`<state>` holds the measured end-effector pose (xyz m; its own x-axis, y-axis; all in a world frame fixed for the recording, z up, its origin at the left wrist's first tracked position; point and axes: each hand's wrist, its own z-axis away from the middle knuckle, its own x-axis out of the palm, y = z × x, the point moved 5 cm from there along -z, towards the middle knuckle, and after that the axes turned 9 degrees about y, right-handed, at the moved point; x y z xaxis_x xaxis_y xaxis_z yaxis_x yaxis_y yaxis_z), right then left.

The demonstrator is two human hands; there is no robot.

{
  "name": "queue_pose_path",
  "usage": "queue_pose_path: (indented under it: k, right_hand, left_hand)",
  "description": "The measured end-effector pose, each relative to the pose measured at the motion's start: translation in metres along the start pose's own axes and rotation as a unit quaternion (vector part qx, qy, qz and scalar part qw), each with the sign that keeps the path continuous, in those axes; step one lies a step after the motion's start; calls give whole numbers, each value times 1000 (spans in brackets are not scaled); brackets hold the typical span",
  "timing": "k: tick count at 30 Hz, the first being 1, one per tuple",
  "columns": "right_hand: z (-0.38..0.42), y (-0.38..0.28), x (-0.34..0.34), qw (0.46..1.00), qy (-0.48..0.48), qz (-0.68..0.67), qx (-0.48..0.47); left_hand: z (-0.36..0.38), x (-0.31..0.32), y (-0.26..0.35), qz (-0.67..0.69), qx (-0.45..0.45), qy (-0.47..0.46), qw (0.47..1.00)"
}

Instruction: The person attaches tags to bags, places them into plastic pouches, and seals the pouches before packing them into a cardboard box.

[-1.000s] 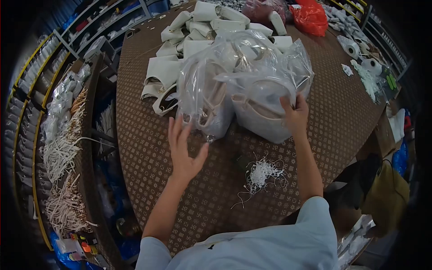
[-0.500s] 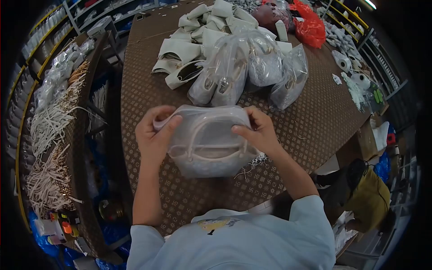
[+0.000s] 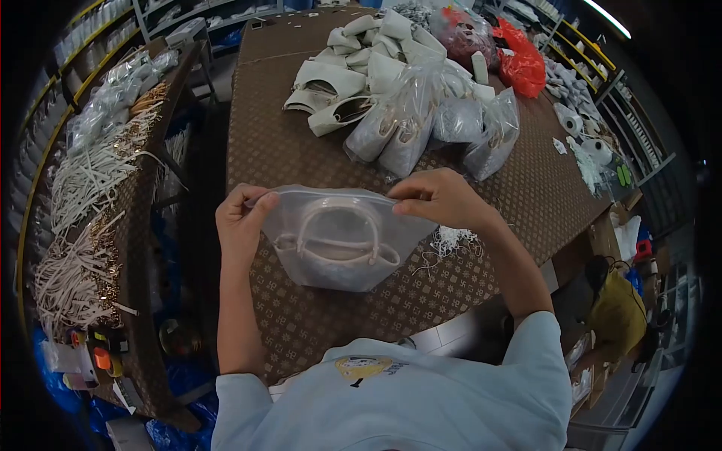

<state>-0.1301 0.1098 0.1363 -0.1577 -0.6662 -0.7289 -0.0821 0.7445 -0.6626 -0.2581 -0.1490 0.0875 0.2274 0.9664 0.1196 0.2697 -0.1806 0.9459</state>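
A pale handbag [image 3: 338,263] with a round handle sits inside a frosted plastic bag [image 3: 410,228] over the front of the patterned table [image 3: 301,331]. My left hand [image 3: 244,218] is closed on the plastic bag's top left corner, thumb against fingers. At the opposite end of the top edge, my right hand [image 3: 444,199] pinches the plastic between thumb and fingers. The top edge is stretched nearly straight between my hands. Just right of the bag lies a small tangle of white strings [image 3: 453,240].
Plastic-wrapped handbags [image 3: 406,143] stand beyond my hands, beside a heap of pale unwrapped bag pieces [image 3: 331,79]. A red plastic bag [image 3: 521,64] is at the back. Straps [image 3: 90,180] cover the left bench. A person in a yellow top [image 3: 617,316] is at right.
My hands have moved apart, pulling the plastic bag's bunched, rounded top into a wide straight edge. The handbag inside now shows more clearly. The view has shifted slightly.
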Motion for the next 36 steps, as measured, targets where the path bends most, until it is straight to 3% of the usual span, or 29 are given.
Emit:
queue_pose_path:
  k: [2, 3, 6, 7, 8, 9, 11, 13, 15, 16, 18, 21, 23, 24, 25, 27, 29, 30, 32, 34, 36]
  right_hand:
    - [-10, -32, 5, 987, 62, 97, -110]
    - [-20, -35, 10, 987, 62, 95, -115]
    - [-49, -40, 24, 974, -10, 157, -161]
    - [-55, -42, 26, 975, -46, 162, -148]
    - [-59, -44, 28, 973, -80, 167, -135]
    - [-61, -45, 26, 973, -82, 164, -142]
    - [-61, -38, 26, 980, -162, 78, -84]
    - [-62, -40, 26, 981, -186, 46, -44]
    - [-57, -39, 33, 978, -209, 10, -1]
    - [-53, -40, 38, 973, -231, -20, 23]
    - [-49, -37, 42, 965, -254, -47, 43]
    - [-46, -24, 51, 958, -266, -106, 18]
    - [-44, -14, 54, 919, -292, -240, 111]
    - [-45, -12, 54, 918, -294, -243, 109]
    - [-46, -9, 55, 911, -283, -266, 139]
    - [-45, -6, 59, 901, -273, -290, 170]
    - [-49, -17, 55, 983, -137, -106, -61]
    - [-47, -16, 59, 982, -142, -106, -59]
    - [-49, -22, 49, 985, 48, 40, -162]
    - [-74, 13, 16, 987, 137, 61, -56]
    - [-75, 11, 5, 984, 132, 101, -70]
  left_hand:
    - [-2, -4, 1, -6, 20, -30, 999]
    - [-3, -7, 2, -9, 23, -27, 999]
    - [-6, -8, 10, -59, 56, -33, 996]
    - [-5, -15, 24, -138, 156, 102, 973]
    - [1, -20, 40, -213, 252, 233, 915]
    - [10, -19, 47, -218, 253, 238, 912]
    - [38, -9, 53, -146, 206, 157, 955]
    - [65, 33, 34, -90, 19, -64, 994]
    - [77, 62, 13, 12, -149, -117, 982]
    - [73, 64, 5, 11, -150, -111, 982]
    - [65, 73, -12, 96, -249, -101, 958]
    - [62, 78, -11, 32, -238, -115, 964]
    - [64, 82, -7, 58, -216, -107, 969]
    - [63, 83, -3, 87, -189, -102, 973]
    - [65, 82, -7, 83, -189, -101, 973]
    - [69, 77, -16, 29, -107, -92, 990]
    - [72, 76, -26, 23, -88, -67, 994]
    - [75, 74, -27, 17, -69, -45, 996]
    - [89, 75, -25, -20, -33, -77, 996]
    - [115, 72, -20, -60, -1, -113, 992]
    - [124, 72, -17, -75, 6, -135, 988]
